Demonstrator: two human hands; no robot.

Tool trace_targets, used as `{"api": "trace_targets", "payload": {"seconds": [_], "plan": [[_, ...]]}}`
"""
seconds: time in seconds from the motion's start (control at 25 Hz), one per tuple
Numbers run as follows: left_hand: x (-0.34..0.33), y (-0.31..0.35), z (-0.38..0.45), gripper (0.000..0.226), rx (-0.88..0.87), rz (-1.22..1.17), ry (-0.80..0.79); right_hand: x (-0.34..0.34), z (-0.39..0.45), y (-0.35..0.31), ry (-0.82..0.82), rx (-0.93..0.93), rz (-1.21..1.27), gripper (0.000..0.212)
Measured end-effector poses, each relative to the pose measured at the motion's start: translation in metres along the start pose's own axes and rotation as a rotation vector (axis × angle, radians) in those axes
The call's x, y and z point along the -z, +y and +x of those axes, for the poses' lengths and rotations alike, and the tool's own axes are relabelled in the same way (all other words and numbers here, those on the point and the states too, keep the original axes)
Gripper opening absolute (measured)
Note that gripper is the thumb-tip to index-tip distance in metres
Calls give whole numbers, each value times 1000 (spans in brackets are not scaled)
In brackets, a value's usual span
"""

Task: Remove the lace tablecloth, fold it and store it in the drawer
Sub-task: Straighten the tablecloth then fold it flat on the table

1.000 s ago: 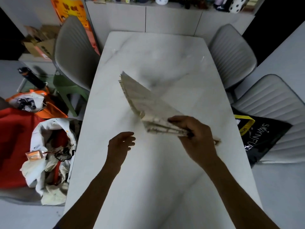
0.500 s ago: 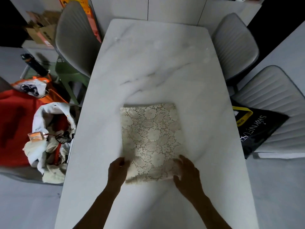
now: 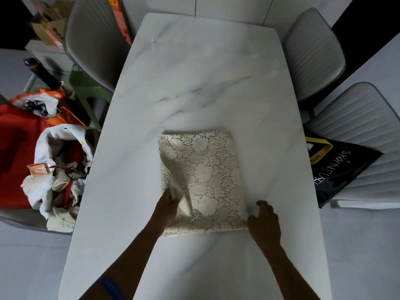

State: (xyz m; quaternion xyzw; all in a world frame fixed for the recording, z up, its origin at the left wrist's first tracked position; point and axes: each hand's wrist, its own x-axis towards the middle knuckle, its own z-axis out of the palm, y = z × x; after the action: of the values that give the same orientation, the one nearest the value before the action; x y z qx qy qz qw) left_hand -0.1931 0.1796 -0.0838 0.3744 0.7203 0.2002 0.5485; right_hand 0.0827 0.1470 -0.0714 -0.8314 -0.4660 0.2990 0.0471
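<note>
Flat on the near half of the marble desk point(image 3: 194, 61) lies the folded lace tablecloth point(image 3: 207, 169), a squarish pad with its far edge roughly parallel to the desk's far end and bare marble showing on all four sides of it. The left hand point(image 3: 167, 204) is at the near-left corner, its fingers point(image 3: 173, 197) pinching up a ridge of the top layer so the cloth there rises in a crease. The right hand point(image 3: 265, 221) sits at the near-right corner with fingers curled against the cloth's edge; whether they actually grip it I cannot tell. The widest open surface is the far half of the desk; a narrower strip runs between the cloth and the near edge, crossed by both forearms.

Two grey chairs point(image 3: 311, 53) stand close along the right side, a black bag point(image 3: 342, 169) with a yellow handle resting on the nearer seat. On the left, another grey chair point(image 3: 93, 40) is pushed to the desk, and a heap of white and red fabric point(image 3: 58, 169) crowds that side just beside the desk's edge.
</note>
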Motion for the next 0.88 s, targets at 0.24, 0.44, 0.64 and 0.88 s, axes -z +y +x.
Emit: {"api": "trace_targets", "payload": {"seconds": [0.24, 0.44, 0.64, 0.88], "plan": [[4, -5, 7, 37, -17, -145, 155, -30, 9, -70, 120, 713, -280, 58], [2, 1, 17, 49, -75, 41, 197, -25, 59, -48, -65, 400, -536, 63], [-2, 0, 13, 47, -50, 19, 211, -25, 74, -85, 40, 406, -517, 75], [-2, -19, -4, 73, -142, 46, 157, -65, 43, -100, 24, 502, -455, 67]]}}
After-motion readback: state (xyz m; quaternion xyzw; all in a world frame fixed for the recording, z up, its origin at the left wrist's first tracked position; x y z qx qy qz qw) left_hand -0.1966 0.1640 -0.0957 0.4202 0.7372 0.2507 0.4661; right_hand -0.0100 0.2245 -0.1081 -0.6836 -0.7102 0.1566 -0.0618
